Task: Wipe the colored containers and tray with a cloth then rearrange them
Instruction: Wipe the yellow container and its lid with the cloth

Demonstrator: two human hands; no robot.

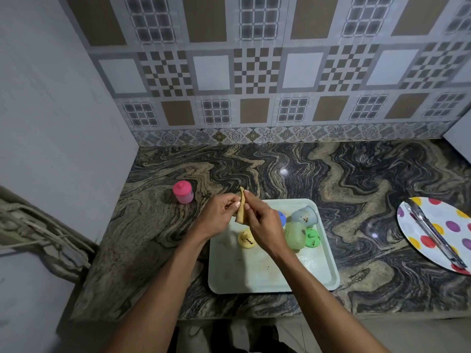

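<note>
Left hand (219,214): fingers curled, pinching the left side of a narrow, upright tan-yellow item (241,208). Right hand (265,226): thumb and fingers grip the same item from the right. Whether this item is a cloth or a container cannot be told.

Both hands are above the far left corner of the pale rectangular plastic tray (254,276), which lies on the dark veined marble countertop (356,174).

On the tray, several pieces stained:
- round yellow lid (246,240), just below the hands
- blue lid (282,218), partly hidden by the right hand
- grey-blue plastic cup (304,215), lying on its side
- translucent green container (295,235), just beside a green lid (313,238)

Off the tray, to its left: pink lidded container (183,191), upright on the countertop.

Well apart at right: white polka-dot plate (410,228) bearing a clear-handled utensil (433,234).
</note>
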